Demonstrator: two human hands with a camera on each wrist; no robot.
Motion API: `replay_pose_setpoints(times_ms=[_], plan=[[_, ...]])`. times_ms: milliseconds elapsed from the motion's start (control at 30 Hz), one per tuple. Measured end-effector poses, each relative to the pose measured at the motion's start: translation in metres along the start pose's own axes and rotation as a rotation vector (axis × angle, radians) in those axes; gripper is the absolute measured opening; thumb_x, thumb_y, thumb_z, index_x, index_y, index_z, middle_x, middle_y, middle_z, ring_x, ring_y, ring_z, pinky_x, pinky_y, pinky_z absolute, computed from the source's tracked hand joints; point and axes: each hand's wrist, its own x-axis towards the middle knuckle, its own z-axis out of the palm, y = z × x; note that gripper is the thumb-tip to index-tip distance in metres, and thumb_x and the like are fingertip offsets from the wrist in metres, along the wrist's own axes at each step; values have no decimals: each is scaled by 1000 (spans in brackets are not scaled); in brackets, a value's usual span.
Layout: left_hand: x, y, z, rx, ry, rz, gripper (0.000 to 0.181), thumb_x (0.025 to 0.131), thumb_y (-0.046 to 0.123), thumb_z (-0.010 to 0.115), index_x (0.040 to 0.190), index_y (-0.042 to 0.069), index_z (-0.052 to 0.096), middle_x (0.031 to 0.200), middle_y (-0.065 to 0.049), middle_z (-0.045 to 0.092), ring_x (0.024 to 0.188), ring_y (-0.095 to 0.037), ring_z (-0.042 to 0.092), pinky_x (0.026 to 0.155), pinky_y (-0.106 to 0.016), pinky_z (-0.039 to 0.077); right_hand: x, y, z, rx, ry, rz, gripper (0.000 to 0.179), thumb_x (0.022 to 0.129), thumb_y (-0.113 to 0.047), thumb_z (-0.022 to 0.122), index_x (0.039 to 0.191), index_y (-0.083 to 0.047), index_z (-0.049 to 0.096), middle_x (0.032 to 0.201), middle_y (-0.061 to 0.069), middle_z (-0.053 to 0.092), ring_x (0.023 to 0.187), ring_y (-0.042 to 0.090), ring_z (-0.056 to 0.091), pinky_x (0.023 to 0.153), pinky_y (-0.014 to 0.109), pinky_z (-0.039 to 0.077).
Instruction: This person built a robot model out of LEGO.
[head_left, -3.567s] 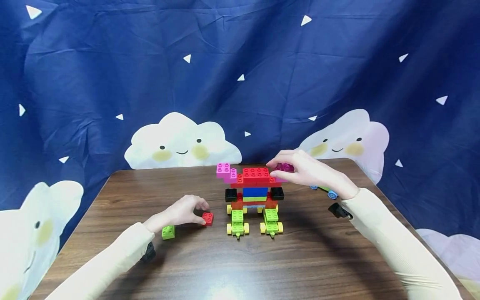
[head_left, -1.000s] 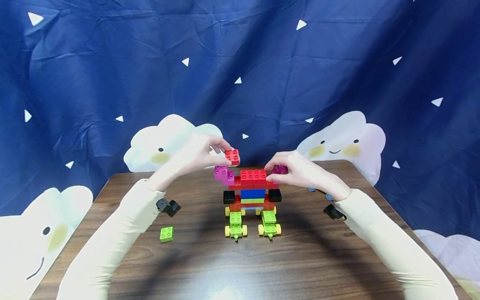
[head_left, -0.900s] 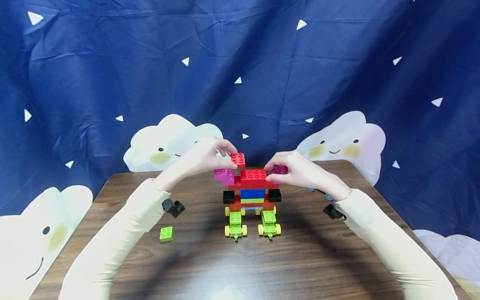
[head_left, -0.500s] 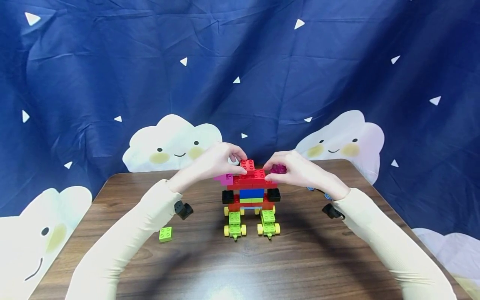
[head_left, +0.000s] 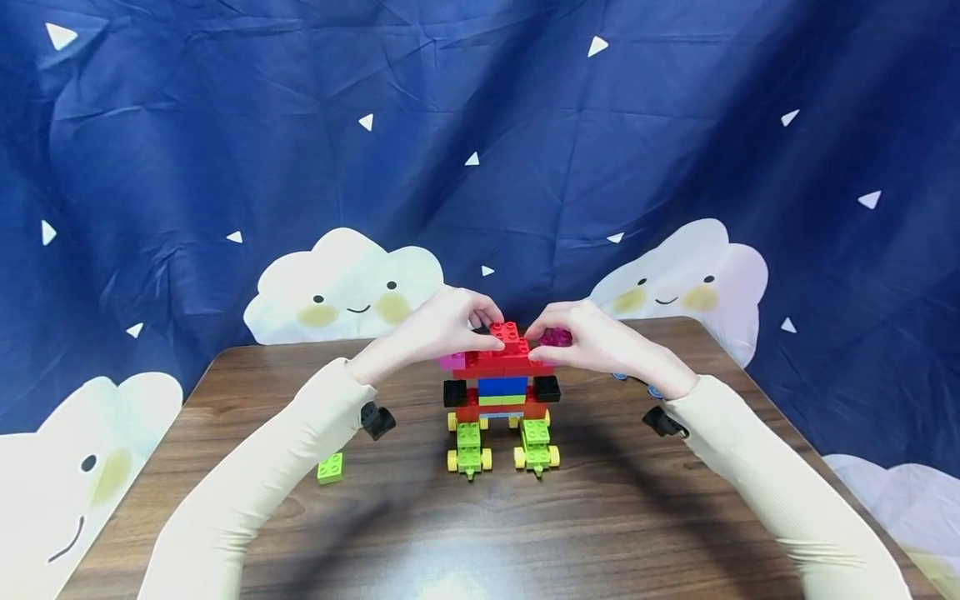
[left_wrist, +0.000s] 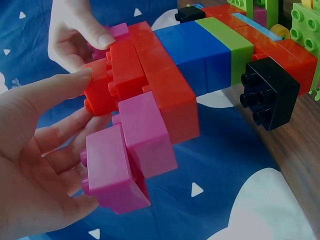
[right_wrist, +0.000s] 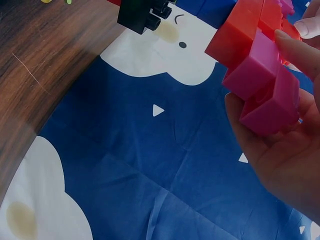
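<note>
A toy brick figure stands on the table, built of red, blue, black, pink and green bricks on yellow-wheeled green feet. My left hand pinches a small red brick between thumb and fingers, on top of the long red brick. In the left wrist view the small brick looks to be against its studs; whether it is pressed fully down I cannot tell. My right hand grips the figure's upper right end, thumb on the red, fingers round the pink bricks. Both hands partly hide the top.
A loose light green brick lies on the wooden table, by my left forearm. Behind my right hand sits a piece with blue wheels, mostly hidden. A blue cloth with clouds hangs behind the table.
My left hand has picked the small red brick off the table, lifted it to the figure's top and shifted it right along the long red brick. My right hand has stayed on the figure.
</note>
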Motion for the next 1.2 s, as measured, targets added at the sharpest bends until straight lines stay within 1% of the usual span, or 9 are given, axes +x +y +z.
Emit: replay_pose_setpoints(times_ms=[167, 300, 467, 767, 900, 1200], plan=[[0, 1, 2, 6, -7, 3, 33, 84, 31, 79, 109, 10, 73, 105, -5, 76, 96, -21, 68, 84, -27, 57, 0, -1, -1, 15, -13, 12, 20, 85, -23, 77, 102, -12, 75, 96, 3, 74, 83, 11, 64, 75, 28, 57], [1, 2, 4, 0, -7, -10, 33, 83, 32, 79, 108, 11, 73, 104, -3, 76, 93, -18, 68, 83, -25, 57, 1, -1, 0, 6, -11, 4, 20, 85, -24, 78, 101, -13, 75, 96, 1, 74, 82, 10, 64, 75, 28, 57], [0, 0, 6, -33, 1, -25, 33, 83, 31, 79, 108, 10, 73, 104, -5, 76, 92, -18, 69, 83, -26, 58, 1, -1, 0, -4, -7, -5, 20, 85, -25, 78, 101, -13, 75, 95, 0, 74, 82, 10, 63, 74, 26, 56], [-1, -1, 7, -70, 16, -43, 31, 83, 30, 80, 105, 10, 73, 101, -5, 76, 92, -18, 69, 85, -27, 57, 1, -1, 0, 6, -15, 12, 21, 85, -24, 78, 103, -13, 75, 97, 0, 74, 84, 11, 64, 76, 28, 57], [-2, 1, 8, -91, 17, -69, 30, 84, 29, 79, 106, 9, 73, 101, -6, 76, 92, -17, 69, 87, -27, 57, 1, 0, 0, 1, -11, 0, 20, 85, -24, 78, 101, -13, 75, 96, 1, 74, 84, 11, 65, 76, 29, 57], [-3, 1, 10, -108, 23, -86, 30, 83, 27, 79, 106, 9, 72, 102, -7, 76, 93, -17, 70, 86, -26, 57, 1, 1, 0, -4, -4, -18, 19, 85, -23, 78, 100, -12, 76, 95, 1, 74, 84, 12, 65, 78, 32, 58]])
